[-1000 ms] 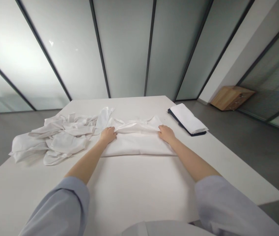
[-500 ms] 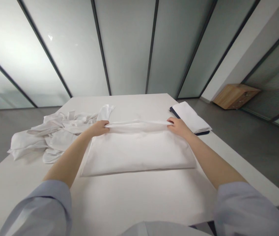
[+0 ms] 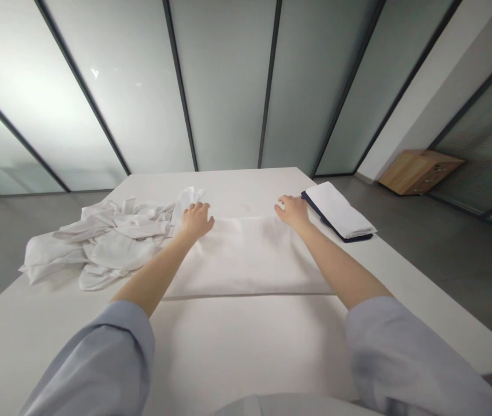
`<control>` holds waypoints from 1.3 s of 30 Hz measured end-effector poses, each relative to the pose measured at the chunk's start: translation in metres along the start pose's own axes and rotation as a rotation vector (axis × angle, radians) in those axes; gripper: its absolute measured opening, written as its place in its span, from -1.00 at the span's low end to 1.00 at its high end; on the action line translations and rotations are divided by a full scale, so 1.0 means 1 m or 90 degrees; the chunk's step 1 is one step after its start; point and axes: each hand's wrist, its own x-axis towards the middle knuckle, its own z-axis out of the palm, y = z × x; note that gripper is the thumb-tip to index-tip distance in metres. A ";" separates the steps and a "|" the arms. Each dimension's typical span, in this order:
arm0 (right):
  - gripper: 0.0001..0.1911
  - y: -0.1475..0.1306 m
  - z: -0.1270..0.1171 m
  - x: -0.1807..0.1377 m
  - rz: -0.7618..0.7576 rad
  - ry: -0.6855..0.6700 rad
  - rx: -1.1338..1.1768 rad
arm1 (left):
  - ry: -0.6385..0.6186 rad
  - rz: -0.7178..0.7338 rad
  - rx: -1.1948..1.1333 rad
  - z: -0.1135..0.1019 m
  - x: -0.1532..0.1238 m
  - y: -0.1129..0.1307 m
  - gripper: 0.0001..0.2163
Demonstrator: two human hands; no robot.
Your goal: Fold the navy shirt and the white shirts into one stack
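A white cloth (image 3: 246, 260) lies folded flat in a rectangle on the white table (image 3: 228, 346). My left hand (image 3: 196, 220) rests palm down on its far left corner, fingers spread. My right hand (image 3: 292, 210) lies flat on its far right corner, fingers apart. Neither hand grips anything. My forearms reach out over the cloth from grey-blue sleeves.
A crumpled heap of white cloths (image 3: 99, 240) lies on the table to the left, touching the folded one. A folded white cloth on a dark one (image 3: 339, 211) sits at the right near the table edge. A wooden cabinet (image 3: 419, 171) stands on the floor far right.
My hands held the cloth's far edge pinched and stretched between them; they have laid it down and now press flat on its far corners. The cloth lies smooth.
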 end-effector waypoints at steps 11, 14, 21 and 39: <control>-0.25 -0.053 0.058 -0.049 -0.060 -0.254 0.029 | -0.177 -0.030 -0.053 0.061 -0.028 0.061 -0.27; -0.25 -0.044 0.064 -0.046 -0.072 -0.258 0.047 | -0.181 -0.026 -0.060 0.065 -0.028 0.055 -0.26; -0.24 -0.046 0.068 -0.043 -0.071 -0.264 0.040 | -0.154 0.008 -0.030 0.060 -0.030 0.058 -0.30; -0.30 -0.053 0.062 -0.009 -0.051 -0.254 0.028 | -0.255 0.010 -0.068 0.063 -0.030 0.093 -0.16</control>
